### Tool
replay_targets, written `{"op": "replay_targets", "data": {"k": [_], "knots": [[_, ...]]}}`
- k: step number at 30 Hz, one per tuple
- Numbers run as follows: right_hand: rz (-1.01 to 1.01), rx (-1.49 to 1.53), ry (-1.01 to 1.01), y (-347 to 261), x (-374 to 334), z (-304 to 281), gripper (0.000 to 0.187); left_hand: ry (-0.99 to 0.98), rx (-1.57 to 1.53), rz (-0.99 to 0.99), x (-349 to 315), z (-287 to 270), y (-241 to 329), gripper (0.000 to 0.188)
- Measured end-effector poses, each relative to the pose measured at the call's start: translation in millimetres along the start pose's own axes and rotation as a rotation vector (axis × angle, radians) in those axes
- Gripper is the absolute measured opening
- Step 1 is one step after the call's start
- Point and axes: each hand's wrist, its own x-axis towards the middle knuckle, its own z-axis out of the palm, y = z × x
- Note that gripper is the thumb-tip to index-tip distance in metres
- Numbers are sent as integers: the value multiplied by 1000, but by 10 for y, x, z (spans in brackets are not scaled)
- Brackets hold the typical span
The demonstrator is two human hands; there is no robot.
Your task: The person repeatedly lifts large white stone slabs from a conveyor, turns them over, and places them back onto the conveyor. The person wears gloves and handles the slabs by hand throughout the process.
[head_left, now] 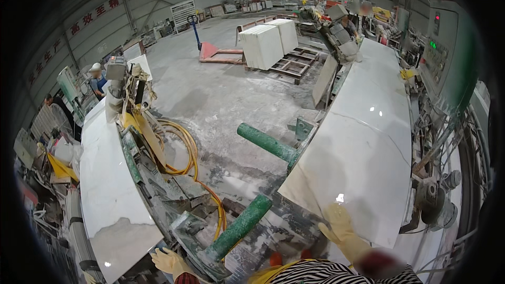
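My right hand (341, 230), in a pale yellow rubber glove, lies at the near end of a white polished stone slab (363, 110) on my right. Its fingers are stretched forward over the surface and the thumb points left. A thin dark vein crosses this slab. Low on the left, my left hand (171, 263) wears a matching glove. It is beside the near corner of another white slab (108, 179), with the fingers spread and nothing seen in them. A grey-brown patch marks that slab's near end. Whether the left fingertips touch its edge I cannot tell.
Green steel posts (265, 142) jut out between the slabs. A coiled yellow hose (187, 147) lies on the floor (210, 94). Stacked white slabs (263, 46) stand on a frame beside a red pallet jack (210, 51). A control cabinet (442, 47) stands right; another person (97, 81) is far left.
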Motion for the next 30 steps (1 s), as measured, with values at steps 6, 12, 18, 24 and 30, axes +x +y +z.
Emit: {"op": "replay_targets", "data": {"k": [6,12,18,24,30], "knots": [[-250,80,119,-406,930,324,54,135,-11,-5,-90,-20,-99,40],[-297,23,255,-304,1055,668,52,225,-45,25,-145,59,-94,42],[-345,58,193,-135,938,543,53,266,-71,42,-157,178,-147,44],[-326,15,162,298,473,305,53,206,-49,29,-178,178,-117,44],[-229,-78,71,1134,-471,169,65,204,-71,11,-221,50,-161,46]]}}
